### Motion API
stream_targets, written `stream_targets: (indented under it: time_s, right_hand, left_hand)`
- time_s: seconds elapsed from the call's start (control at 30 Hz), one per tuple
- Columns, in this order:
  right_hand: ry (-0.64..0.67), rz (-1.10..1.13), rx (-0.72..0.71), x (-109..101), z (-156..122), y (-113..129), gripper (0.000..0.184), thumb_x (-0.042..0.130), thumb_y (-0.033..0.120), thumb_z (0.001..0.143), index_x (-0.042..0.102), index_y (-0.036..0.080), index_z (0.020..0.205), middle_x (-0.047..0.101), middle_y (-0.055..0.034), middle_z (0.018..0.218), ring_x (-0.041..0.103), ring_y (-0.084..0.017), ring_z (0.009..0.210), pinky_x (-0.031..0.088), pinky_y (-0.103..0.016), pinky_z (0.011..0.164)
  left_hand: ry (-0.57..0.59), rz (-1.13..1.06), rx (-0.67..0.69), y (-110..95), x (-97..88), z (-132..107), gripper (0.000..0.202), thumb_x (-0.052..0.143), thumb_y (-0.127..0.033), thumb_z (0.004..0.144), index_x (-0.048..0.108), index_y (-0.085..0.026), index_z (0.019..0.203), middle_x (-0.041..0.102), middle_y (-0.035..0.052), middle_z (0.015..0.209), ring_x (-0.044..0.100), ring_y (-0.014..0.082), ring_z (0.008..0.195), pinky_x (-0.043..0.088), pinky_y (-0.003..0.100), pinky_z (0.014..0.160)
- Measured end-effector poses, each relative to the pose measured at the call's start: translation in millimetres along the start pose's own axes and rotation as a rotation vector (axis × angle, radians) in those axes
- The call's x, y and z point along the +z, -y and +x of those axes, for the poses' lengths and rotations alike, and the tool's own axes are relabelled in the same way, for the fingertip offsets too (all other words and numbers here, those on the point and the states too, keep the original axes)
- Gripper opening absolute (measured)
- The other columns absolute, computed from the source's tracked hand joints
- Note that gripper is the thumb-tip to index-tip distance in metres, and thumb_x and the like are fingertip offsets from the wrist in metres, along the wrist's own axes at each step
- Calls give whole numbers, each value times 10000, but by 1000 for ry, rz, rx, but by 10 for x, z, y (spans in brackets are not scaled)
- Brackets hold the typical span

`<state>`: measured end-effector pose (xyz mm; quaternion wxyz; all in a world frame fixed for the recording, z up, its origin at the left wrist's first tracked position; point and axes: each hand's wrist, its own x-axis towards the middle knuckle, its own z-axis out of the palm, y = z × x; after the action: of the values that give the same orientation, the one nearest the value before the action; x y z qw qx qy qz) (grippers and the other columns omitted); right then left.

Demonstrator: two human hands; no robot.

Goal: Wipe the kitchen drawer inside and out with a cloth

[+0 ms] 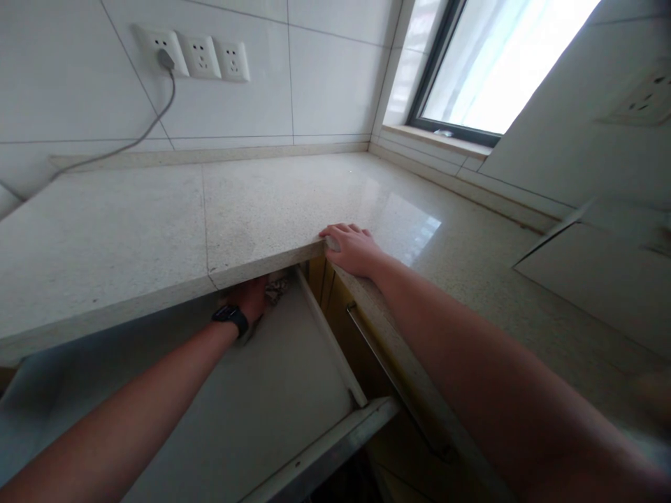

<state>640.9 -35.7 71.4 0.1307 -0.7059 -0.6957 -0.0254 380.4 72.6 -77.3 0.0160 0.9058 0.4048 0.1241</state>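
My left hand, with a black watch on the wrist, reaches into the pulled-out drawer under the countertop. A crumpled patterned cloth shows at its fingers, pressed against the drawer floor near the back right corner. The overhanging counter edge hides part of that hand. My right hand lies over the inner corner of the speckled pale countertop, its fingers stretched out on the top. Something whitish at its thumb is too unclear to name.
A cabinet with a long metal handle stands right of the drawer. A grey cord runs from the wall sockets to the counter's left. A pale panel-like object stands at the right. A window is above.
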Motion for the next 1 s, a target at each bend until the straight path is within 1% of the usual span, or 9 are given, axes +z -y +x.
stream_targets:
  time_s: [0.1, 0.2, 0.3, 0.37, 0.43, 0.6, 0.77, 0.87, 1.0]
  right_hand:
    - [-3, 3, -5, 8, -3, -8, 458, 526, 365, 859, 557, 331, 1315, 579, -40, 1387, 496, -328, 1242, 370, -549, 1011]
    - [-1, 0, -5, 4, -7, -7, 458, 517, 361, 864, 556, 320, 1318, 572, -43, 1399, 495, -328, 1241, 362, -548, 1021]
    - [4, -1, -7, -8, -12, 0, 459, 514, 355, 863, 555, 316, 1319, 569, -45, 1405, 495, -328, 1241, 368, -542, 1016]
    - [6, 0, -9, -16, -15, 4, 463, 515, 352, 860, 555, 315, 1320, 571, -48, 1402, 493, -328, 1247, 373, -538, 1012]
    - [6, -1, -12, -22, -17, 8, 463, 514, 354, 862, 555, 312, 1322, 570, -54, 1404, 489, -329, 1256, 371, -538, 1014]
    - [6, -4, -12, -16, -8, 3, 464, 511, 365, 869, 552, 314, 1328, 569, -60, 1406, 489, -337, 1263, 366, -552, 1019]
    - [2, -7, -14, 0, 7, -12, 465, 519, 362, 860, 562, 314, 1321, 577, -55, 1398, 503, -334, 1250, 372, -554, 1018]
    - [6, -12, -15, 1, 4, -13, 477, 524, 356, 856, 556, 312, 1329, 571, -54, 1406, 498, -333, 1257, 373, -553, 1022]
    - [-2, -8, -15, 6, 4, -8, 472, 516, 353, 859, 557, 310, 1327, 571, -57, 1408, 496, -329, 1259, 367, -546, 1030]
  left_hand:
    - [-45, -6, 27, 10, -47, 69, 697, 536, -122, 789, 405, -268, 1458, 526, 94, 1433, 415, 318, 1374, 293, 513, 1161]
    - [-45, 32, 68, -66, -104, 11, 752, 598, -164, 775, 361, -214, 1487, 440, 144, 1499, 358, 359, 1403, 323, 512, 1137]
    - [86, 60, 115, -137, -101, -120, 755, 661, -263, 775, 391, -175, 1475, 412, 193, 1485, 469, 411, 1282, 448, 506, 1004]
    - [153, 40, 131, -181, -86, -225, 738, 667, -315, 785, 409, -213, 1469, 487, 163, 1403, 563, 379, 1139, 488, 493, 922]
    - [170, 7, 168, -244, -87, -346, 763, 681, -304, 767, 404, -241, 1474, 540, 127, 1324, 580, 342, 1079, 487, 469, 912]
    - [229, -111, 330, -557, -209, -826, 853, 692, -250, 710, 358, -280, 1495, 549, 103, 1318, 544, 315, 1121, 442, 461, 958]
    - [370, -201, 662, -822, -360, -1519, 855, 689, -420, 696, 351, -356, 1479, 568, 92, 1311, 540, 346, 1081, 408, 563, 942]
    - [368, -235, 658, -755, -397, -1752, 754, 626, -415, 786, 348, -339, 1483, 558, 107, 1339, 536, 338, 1113, 405, 558, 955]
    - [355, -222, 650, -428, -393, -1628, 700, 613, -333, 815, 373, -373, 1471, 578, 96, 1284, 539, 316, 1116, 410, 521, 968]
